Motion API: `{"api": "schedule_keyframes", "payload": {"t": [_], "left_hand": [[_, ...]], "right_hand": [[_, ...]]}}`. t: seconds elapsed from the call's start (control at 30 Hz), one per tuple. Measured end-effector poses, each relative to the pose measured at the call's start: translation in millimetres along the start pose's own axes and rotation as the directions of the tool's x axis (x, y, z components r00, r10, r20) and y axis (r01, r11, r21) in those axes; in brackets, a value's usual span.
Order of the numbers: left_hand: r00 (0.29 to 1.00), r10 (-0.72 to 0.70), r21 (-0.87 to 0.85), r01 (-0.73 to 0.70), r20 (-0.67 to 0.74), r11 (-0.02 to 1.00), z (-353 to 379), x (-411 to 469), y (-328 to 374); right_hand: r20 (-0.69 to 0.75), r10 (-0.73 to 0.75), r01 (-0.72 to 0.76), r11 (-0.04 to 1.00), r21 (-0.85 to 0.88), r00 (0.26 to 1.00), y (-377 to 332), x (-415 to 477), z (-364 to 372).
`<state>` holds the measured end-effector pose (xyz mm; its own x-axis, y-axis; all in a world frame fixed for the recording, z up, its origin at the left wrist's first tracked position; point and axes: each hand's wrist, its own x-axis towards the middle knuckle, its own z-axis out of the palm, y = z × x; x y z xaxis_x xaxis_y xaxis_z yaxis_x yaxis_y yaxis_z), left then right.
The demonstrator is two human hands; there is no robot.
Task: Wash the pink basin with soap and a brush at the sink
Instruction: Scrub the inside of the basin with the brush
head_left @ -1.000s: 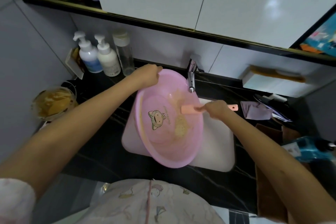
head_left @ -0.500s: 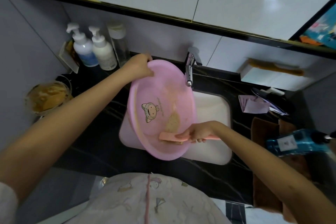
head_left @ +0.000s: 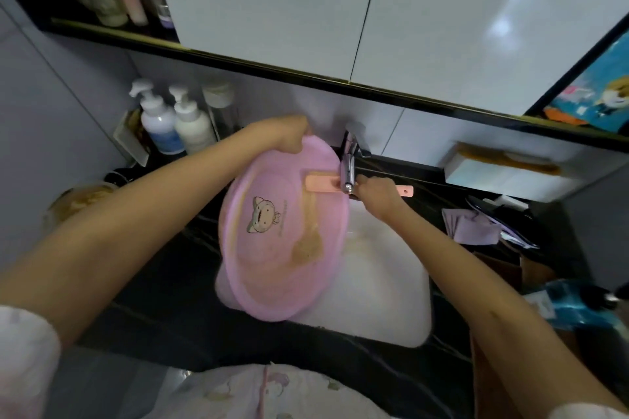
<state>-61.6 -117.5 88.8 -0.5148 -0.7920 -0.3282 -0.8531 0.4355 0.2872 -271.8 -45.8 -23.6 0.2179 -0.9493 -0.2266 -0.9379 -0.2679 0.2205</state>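
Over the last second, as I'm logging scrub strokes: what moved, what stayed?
The right hand swept the brush down to the pink basin's near rim, then up beside the faucet. The left hand kept gripping the far rim, basin tilted over the sink; brown residue remains.

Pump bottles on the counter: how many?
2: the blue-labelled pump bottle stands at the back left by the wall, the white pump bottle just right of it. The left arm may hide more.

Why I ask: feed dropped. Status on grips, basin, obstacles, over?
Left grip holds pink basin by far rim; right grip holds brush, head inside basin. Basin tilted over sink, brown streak inside. Faucet crosses brush beside right grip.
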Motion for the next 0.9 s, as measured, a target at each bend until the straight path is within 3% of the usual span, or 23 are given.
{"api": "schedule_keyframes", "payload": {"t": [0.07,0.2,0.43,0.63,0.67,0.8,0.9], "left_hand": [[1.000,0.012,0.043,-0.013,0.016,0.999,-3,2,8],[1.000,0.015,0.092,-0.016,0.004,0.996,0,0,12],[0.971,-0.104,0.227,0.153,-0.214,0.962,0,-40,12],[0.932,-0.129,0.092,0.170,-0.340,0.981,28,-61,-15],[0.925,-0.130,0.052,0.159,-0.356,0.986,31,-61,-22],[0.923,-0.115,-0.013,0.119,-0.366,0.993,31,-61,-36],[0.943,-0.083,-0.052,0.070,-0.323,0.996,23,-59,-38]], "right_hand": [[0.049,0.020,-0.024,0.995,0.099,0.999,-3,-3,7],[0.286,-0.041,-0.040,0.962,0.271,0.957,-23,-28,34],[0.331,-0.153,-0.058,0.834,0.548,0.931,-96,-60,77],[0.177,-0.145,-0.042,0.649,0.760,0.973,-124,-70,72],[0.227,-0.193,-0.071,0.590,0.804,0.955,-129,-71,70],[0.329,-0.388,-0.068,0.554,0.829,0.861,-140,-80,68],[0.423,-0.300,-0.189,0.578,0.794,0.855,-127,-71,67]]}}
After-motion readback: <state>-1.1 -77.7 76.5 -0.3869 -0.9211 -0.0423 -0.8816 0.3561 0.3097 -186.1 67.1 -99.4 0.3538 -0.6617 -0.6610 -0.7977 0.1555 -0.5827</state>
